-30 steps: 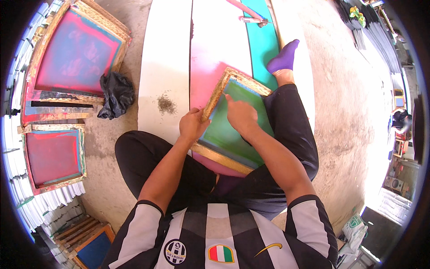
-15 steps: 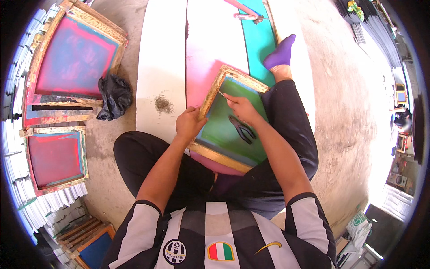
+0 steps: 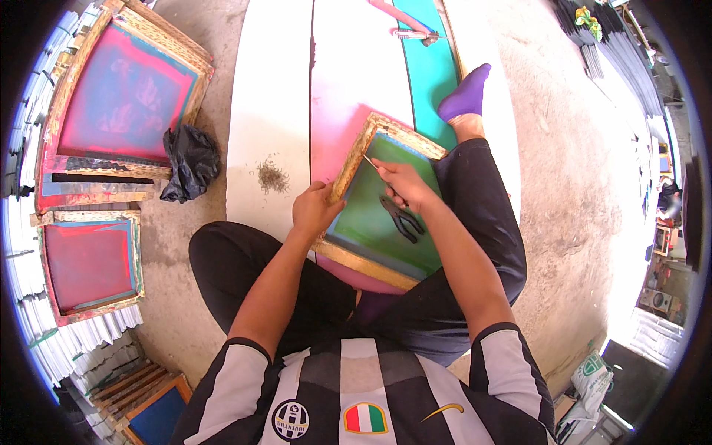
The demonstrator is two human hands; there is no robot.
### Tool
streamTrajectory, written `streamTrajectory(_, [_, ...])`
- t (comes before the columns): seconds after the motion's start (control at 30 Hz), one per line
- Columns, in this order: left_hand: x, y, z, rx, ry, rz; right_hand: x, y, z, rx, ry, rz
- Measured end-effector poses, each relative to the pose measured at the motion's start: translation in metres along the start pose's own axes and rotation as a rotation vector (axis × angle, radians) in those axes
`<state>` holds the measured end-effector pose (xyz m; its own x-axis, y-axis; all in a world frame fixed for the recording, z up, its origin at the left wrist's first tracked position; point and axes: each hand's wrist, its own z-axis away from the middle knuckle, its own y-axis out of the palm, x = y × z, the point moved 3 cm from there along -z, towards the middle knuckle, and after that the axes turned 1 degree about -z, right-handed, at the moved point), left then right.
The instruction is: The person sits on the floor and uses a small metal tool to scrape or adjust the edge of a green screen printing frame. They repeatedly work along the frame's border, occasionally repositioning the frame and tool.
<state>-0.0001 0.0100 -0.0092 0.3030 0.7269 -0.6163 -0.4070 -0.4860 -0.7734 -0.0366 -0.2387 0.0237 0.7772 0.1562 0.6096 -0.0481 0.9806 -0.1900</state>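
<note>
A wooden screen-printing frame [image 3: 348, 161] with green mesh lies tilted between my legs. My left hand [image 3: 317, 209] is closed around its left rail. Between the fingers of my right hand [image 3: 403, 187] is a thin pointed tool [image 3: 368, 159], its tip at the inner edge of that same rail. The hand hides most of the tool, so its kind is unclear. Black-handled pliers [image 3: 402, 220] rest on the green mesh, just below my right hand.
White, pink and teal boards [image 3: 271, 89] lie under the frame. A hammer [image 3: 426, 34] and a cutter knife [image 3: 408, 33] lie at the far end. To the left are other printing frames [image 3: 200, 63] and a black plastic bag [image 3: 190, 163]. Dark debris [image 3: 273, 176] dots the white board.
My right hand has turned slightly, and its lower fingers show more now. The tool's tip stays by the left rail. My left hand keeps its hold on the frame.
</note>
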Motion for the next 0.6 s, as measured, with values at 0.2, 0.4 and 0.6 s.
streamTrajectory(0.2, [-0.003,-0.001,0.000,-0.009,0.005,0.017,-0.010,0.002,0.007,-0.345,-0.375,0.507])
streamTrajectory(0.4, [-0.001,0.002,-0.001,-0.011,0.010,0.008,-0.004,0.000,0.010,-0.384,-0.383,0.611])
streamTrajectory(0.6, [-0.002,0.001,0.000,-0.022,0.010,0.016,0.000,0.000,0.011,-0.380,-0.396,0.652])
